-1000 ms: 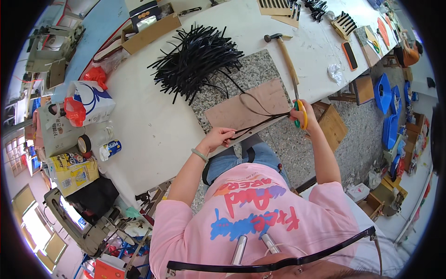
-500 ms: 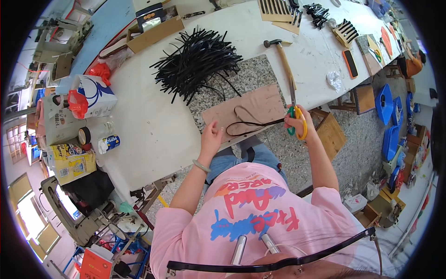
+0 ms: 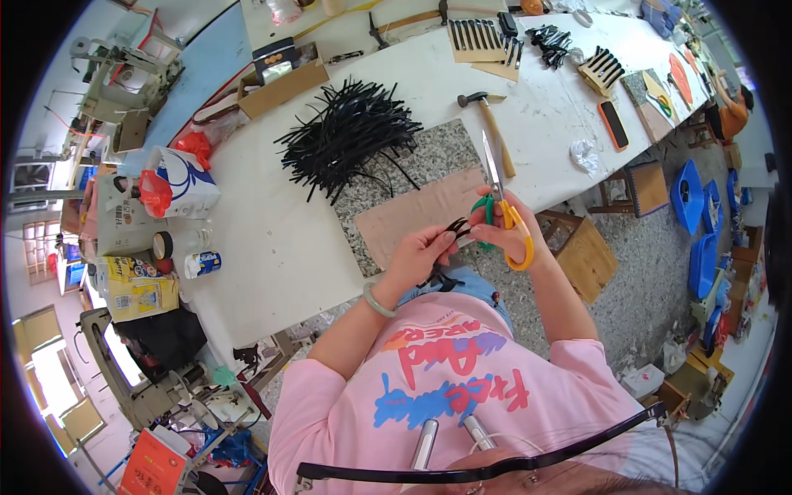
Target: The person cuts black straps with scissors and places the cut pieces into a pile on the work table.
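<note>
My left hand (image 3: 422,257) pinches a thin black strap (image 3: 456,227) just in front of the table edge. Close beside it, my right hand (image 3: 516,229) grips scissors (image 3: 494,175) with yellow and green handles, blades pointing away from me. The fingertips of my right hand also meet the strap's end; whether they grip it is unclear. Part of the strap is hidden by my left hand. Beyond my hands, a pinkish-brown sheet (image 3: 404,213) lies on a speckled stone slab (image 3: 450,147). A large heap of black strips (image 3: 351,136) rests partly on the slab.
Right of the slab lies a wooden-handled hammer (image 3: 497,142). An orange-edged phone (image 3: 613,125) and a crumpled white wrapper (image 3: 584,155) are farther right. A cardboard box (image 3: 285,89) sits at the back left, a blue can (image 3: 203,264) at the left. Wooden stools stand below the table's right side.
My hands have come together, the left moving right and nearer me. The looped strap has left the sheet and is now between my hands. The scissors have shifted left with my right hand.
</note>
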`<state>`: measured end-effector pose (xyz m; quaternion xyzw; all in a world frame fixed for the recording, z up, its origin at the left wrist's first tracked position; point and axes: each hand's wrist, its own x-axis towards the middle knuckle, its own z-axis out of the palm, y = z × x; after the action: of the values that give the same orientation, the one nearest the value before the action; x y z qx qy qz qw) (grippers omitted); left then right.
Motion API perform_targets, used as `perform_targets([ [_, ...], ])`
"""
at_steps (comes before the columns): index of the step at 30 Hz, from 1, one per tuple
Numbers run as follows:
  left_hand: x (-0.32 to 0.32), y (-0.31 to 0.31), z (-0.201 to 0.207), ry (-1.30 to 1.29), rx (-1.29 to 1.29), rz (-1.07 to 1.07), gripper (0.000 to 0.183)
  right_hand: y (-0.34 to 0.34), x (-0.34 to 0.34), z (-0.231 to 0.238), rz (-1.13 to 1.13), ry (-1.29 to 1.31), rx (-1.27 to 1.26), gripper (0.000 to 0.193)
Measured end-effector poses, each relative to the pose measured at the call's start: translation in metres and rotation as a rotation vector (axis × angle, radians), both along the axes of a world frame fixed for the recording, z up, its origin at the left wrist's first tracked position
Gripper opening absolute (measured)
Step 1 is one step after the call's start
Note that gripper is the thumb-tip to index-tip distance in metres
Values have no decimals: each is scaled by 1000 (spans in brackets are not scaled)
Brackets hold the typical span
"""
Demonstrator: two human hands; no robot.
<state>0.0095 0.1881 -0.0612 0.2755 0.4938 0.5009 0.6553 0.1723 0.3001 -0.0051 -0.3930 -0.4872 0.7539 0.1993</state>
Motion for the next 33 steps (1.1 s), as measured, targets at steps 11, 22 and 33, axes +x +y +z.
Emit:
perform_targets([
  [11, 1, -7, 27, 68, -48, 130, 21, -6, -20, 2, 38, 55, 122, 53],
  [22, -144, -110, -33, -327, 116, 1167, 23, 61, -2, -15, -213, 99, 290, 45],
  [33, -142, -135, -45, -235, 226, 1294, 23, 78, 1, -70, -103, -140, 235, 46],
])
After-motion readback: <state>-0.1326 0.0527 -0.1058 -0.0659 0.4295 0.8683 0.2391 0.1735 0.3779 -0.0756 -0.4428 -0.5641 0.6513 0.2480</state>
